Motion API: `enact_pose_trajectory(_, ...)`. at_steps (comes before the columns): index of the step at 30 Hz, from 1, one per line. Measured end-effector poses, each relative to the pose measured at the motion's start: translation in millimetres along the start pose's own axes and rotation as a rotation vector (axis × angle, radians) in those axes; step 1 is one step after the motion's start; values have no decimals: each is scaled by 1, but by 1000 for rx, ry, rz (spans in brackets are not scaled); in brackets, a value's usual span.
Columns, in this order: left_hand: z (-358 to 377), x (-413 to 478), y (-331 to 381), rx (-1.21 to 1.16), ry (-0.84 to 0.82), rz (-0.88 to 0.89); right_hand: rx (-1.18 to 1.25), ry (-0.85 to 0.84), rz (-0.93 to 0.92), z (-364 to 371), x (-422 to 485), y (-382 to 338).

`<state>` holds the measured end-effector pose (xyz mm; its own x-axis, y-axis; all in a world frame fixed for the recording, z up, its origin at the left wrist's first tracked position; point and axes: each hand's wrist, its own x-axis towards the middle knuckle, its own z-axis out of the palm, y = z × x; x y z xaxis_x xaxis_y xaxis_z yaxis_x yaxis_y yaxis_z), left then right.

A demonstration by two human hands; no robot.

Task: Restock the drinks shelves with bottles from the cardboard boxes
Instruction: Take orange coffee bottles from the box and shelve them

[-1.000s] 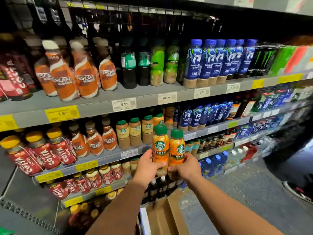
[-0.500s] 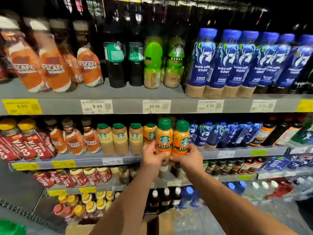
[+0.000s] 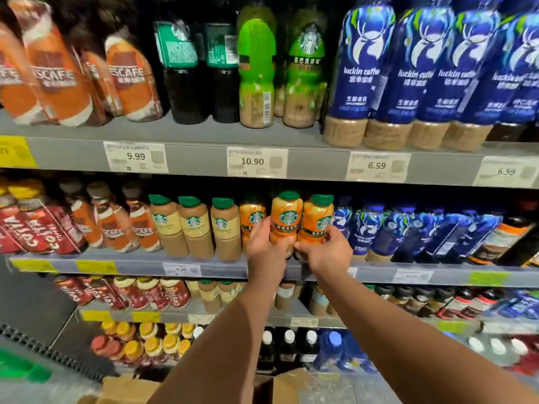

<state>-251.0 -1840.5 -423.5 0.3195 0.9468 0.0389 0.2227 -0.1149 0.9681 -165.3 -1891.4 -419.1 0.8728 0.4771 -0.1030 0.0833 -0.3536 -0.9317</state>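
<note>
the left hand (image 3: 267, 252) was curled round the lower part of one orange starbucks bottle (image 3: 286, 214), and the right hand (image 3: 326, 253) gripped a second orange bottle (image 3: 317, 218) in the same way. the two bottles stood upright and touched side by side, their green caps above the fingers. their bases were hidden behind the hands at the front edge of the middle shelf (image 3: 204, 269), so it could not be told whether they rested on it. just left of the left hand a third orange bottle (image 3: 252, 217) stood on that shelf, with tan latte bottles (image 3: 194, 225) beyond it. just right of the right hand stood the blue luckin bottles (image 3: 364, 231). well below both forearms lay the cardboard boxes (image 3: 131, 387).
</note>
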Motion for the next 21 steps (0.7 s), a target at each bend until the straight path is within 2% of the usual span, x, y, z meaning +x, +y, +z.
enact_pose_trajectory(11,12,4,-40,98,117,74,-109,20,-23,18,3,14)
enact_pose_trajectory(21,16,4,-42,188,178,-8,-282,12,-83,25,13,17)
